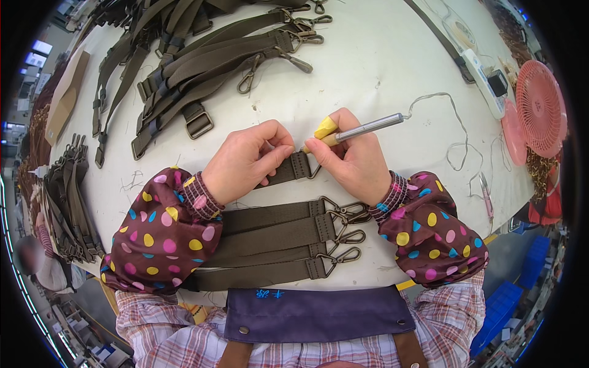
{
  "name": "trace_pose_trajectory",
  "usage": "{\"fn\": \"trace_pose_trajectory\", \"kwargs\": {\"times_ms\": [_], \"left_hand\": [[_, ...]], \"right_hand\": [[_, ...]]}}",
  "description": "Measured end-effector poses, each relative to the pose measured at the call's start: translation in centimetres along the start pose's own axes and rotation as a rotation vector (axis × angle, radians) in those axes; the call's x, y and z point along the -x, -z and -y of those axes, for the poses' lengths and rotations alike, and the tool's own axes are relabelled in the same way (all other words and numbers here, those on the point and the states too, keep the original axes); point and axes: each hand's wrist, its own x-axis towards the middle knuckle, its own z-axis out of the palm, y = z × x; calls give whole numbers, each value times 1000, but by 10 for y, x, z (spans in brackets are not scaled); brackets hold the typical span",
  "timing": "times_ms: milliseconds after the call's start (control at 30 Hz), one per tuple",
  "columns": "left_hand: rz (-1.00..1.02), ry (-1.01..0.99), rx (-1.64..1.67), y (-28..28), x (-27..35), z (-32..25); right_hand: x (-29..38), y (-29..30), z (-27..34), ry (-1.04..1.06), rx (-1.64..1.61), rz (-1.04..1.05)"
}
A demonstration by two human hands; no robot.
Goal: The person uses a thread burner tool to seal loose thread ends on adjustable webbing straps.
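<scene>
My right hand (352, 154) grips a corded pen-shaped tool (372, 127) with a metal barrel and a tan grip, its tip pointing left. Yellow tape wraps one finger of that hand. Between my hands lies the stitched end of an olive webbing strap (300, 166), with a metal ring at its end partly behind my right hand. The fingers of my left hand (253, 158) pinch at this strap's upper edge, close to the tool's tip; whether they also hold a thread is too small to tell. Nearer my body, several similar straps (285, 234) with bronze-coloured snap hooks (352, 237) lie side by side.
Beyond my left hand is a pile of webbing straps (202, 60) with buckles and hooks. More straps (71, 202) hang at the table's left edge, near a seated person (50, 271). A power strip (483, 83), a pink fan (540, 108) and a pink-handled tool (487, 198) lie right.
</scene>
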Motion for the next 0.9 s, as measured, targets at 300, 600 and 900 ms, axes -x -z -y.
{"fn": "trace_pose_trajectory", "kwargs": {"times_ms": [300,600,900], "left_hand": [[-259,-357,-809,8,23,-12],[104,-286,-517,5,2,-7],[217,-275,-422,7,-11,0]], "right_hand": [[6,6,4,-54,-152,44],[8,5,-3,-15,-92,72],[7,5,-1,-17,-28,109]]}}
